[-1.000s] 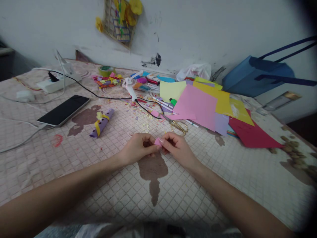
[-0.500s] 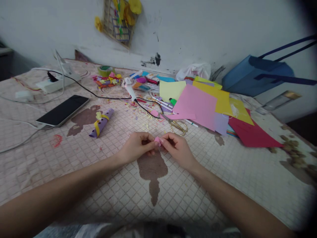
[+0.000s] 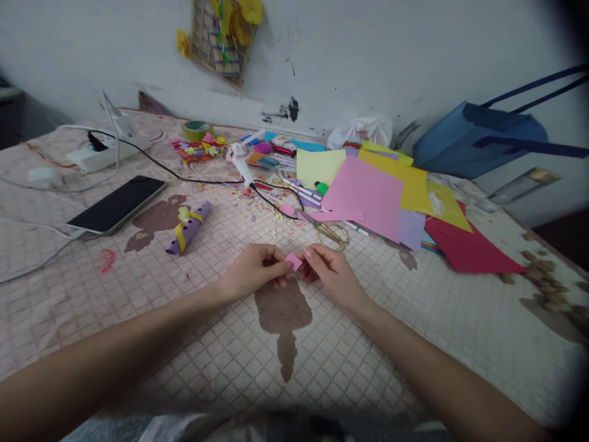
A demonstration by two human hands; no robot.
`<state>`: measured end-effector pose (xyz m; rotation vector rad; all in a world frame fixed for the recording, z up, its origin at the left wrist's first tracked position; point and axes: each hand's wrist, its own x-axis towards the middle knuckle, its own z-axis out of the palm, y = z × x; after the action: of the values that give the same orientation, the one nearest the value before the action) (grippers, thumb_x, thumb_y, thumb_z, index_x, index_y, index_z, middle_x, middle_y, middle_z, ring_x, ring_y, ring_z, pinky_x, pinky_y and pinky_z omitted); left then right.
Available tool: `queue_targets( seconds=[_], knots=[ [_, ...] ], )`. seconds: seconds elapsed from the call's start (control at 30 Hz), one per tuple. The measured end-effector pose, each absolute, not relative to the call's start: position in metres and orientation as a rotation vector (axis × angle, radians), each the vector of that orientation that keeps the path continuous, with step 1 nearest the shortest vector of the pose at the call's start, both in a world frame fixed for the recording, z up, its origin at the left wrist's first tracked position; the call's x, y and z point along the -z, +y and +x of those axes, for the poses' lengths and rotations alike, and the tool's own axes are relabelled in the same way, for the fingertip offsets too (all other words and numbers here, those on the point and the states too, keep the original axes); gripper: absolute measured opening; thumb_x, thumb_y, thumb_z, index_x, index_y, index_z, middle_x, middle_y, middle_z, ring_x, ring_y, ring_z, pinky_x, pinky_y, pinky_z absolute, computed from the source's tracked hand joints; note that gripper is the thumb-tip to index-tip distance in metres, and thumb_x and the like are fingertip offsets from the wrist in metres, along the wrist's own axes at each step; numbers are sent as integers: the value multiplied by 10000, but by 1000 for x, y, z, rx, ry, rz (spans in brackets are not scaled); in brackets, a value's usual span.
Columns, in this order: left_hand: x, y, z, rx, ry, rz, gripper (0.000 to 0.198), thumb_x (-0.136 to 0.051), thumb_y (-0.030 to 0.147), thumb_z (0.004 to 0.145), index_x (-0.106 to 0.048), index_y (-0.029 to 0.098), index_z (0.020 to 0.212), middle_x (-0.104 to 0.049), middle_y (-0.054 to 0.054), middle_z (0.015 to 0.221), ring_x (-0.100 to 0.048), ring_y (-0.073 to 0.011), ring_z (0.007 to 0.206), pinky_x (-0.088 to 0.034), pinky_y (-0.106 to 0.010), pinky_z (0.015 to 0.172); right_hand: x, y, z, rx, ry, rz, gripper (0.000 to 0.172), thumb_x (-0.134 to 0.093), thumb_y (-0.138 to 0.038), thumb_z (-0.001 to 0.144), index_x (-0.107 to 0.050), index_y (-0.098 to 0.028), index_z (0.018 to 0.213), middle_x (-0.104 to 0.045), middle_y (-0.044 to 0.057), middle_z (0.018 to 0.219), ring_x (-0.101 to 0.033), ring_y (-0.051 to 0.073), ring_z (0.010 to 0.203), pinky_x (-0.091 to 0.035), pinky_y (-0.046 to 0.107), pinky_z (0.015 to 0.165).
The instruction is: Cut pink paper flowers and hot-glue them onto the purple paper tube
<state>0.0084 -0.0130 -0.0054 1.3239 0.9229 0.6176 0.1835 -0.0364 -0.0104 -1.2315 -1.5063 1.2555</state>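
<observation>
My left grip (image 3: 253, 270) and right grip (image 3: 334, 276) pinch a small pink paper scrap (image 3: 293, 261) between fingertips, raised over the desk (image 3: 414, 344); brass-handled scissors (image 3: 332, 236) lie just beyond, beside coloured paper sheets (image 3: 365, 196).

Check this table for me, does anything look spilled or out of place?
Yes. A large brown stain marks the checked table cover directly in front of the person, and a second lies beside the black smartphone. Both look like old spills. Small paper scraps are also strewn across the cover.

Head-worn camera above table edge (image 3: 414, 368); faces forward, down; close over hands (image 3: 252, 271); wall (image 3: 363, 61) far
</observation>
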Motion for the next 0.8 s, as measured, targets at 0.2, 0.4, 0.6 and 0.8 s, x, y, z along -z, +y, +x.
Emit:
queue_targets(
  seconds=[0.2, 0.4, 0.6, 0.8],
  knots=[
    [7, -13, 8, -614, 920, 1362, 230, -619, 328, 754, -577, 104, 722, -617, -16, 634, -569, -76, 537, -477, -188, 532, 12, -37, 184, -1239, -1551, -1202, 221, -567, -387, 804, -583, -172, 760, -545, -7, 640, -499, 110, 561, -419, 234, 521],
    [9, -13, 8, -605, 912, 1393, 257, -619, 354, 753, -585, 100, 746, -616, -17, 627, -573, -82, 547, -470, -184, 531, 11, -37, 182, -1163, -1595, -1210, 167, -579, -316, 798, -574, -159, 739, -533, -15, 641, -474, 96, 561, -390, 221, 520],
    [12, -12, 8, -606, 888, 1383, 269, -624, 370, 746, -587, 103, 743, -627, -21, 638, -579, -88, 539, -486, -205, 541, 11, -38, 181, -1139, -1627, -1209, 151, -570, -289, 802, -570, -157, 729, -547, -11, 651, -489, 98, 573, -401, 223, 531],
    [11, -12, 8, -600, 876, 1338, 260, -637, 356, 739, -586, 101, 726, -633, -23, 635, -581, -86, 534, -489, -206, 539, 11, -38, 182, -1163, -1611, -1200, 157, -571, -299, 807, -576, -158, 739, -562, -5, 651, -505, 102, 577, -422, 227, 534]
  ],
)
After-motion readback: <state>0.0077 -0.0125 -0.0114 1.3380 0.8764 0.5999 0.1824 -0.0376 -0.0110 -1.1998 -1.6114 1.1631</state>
